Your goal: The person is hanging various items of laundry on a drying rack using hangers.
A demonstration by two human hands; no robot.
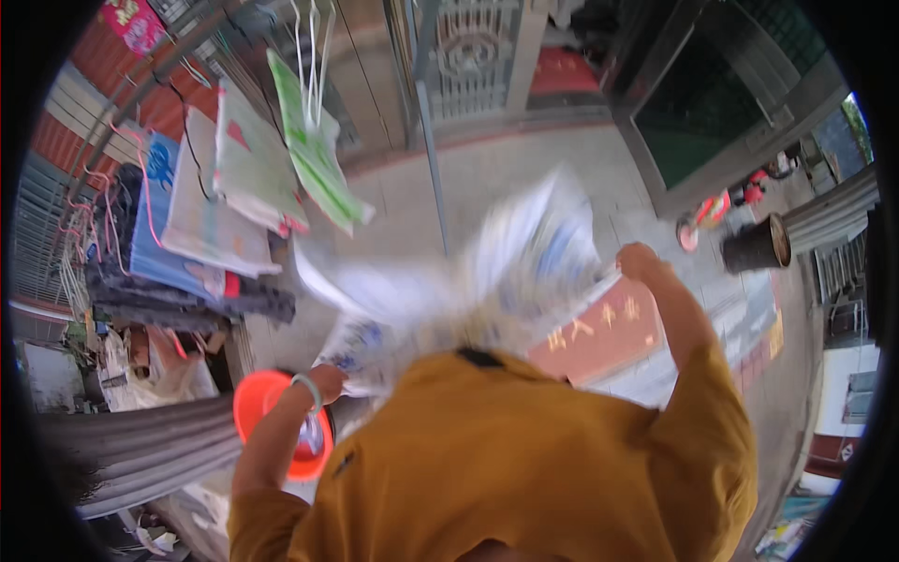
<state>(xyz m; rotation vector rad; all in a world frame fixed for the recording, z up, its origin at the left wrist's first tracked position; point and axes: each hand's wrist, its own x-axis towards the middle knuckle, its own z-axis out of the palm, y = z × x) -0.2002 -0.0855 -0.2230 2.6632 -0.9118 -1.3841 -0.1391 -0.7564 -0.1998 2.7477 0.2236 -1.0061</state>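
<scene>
A white cloth with blue and tan patterning (555, 246) is spread between my two hands, blurred by motion. Its far edge flares upward, and the middle sags close to my mustard shirt. My right hand (639, 261), reaching far out to the right, grips one corner. At the lower left, my left hand (329, 383) with a pale bangle at the wrist is closed on another part of the cloth. Beneath the left forearm sits an orange plastic basin (253, 400) with something light-coloured in it.
Towels and garments, including a green-and-white cloth (302, 133) and a blue towel (158, 225), hang from a metal rack (189, 42) at left. A thin pole (430, 154) stands ahead. A red doormat (611, 323), a dark bucket (751, 246) and an open door (702, 105) are at right.
</scene>
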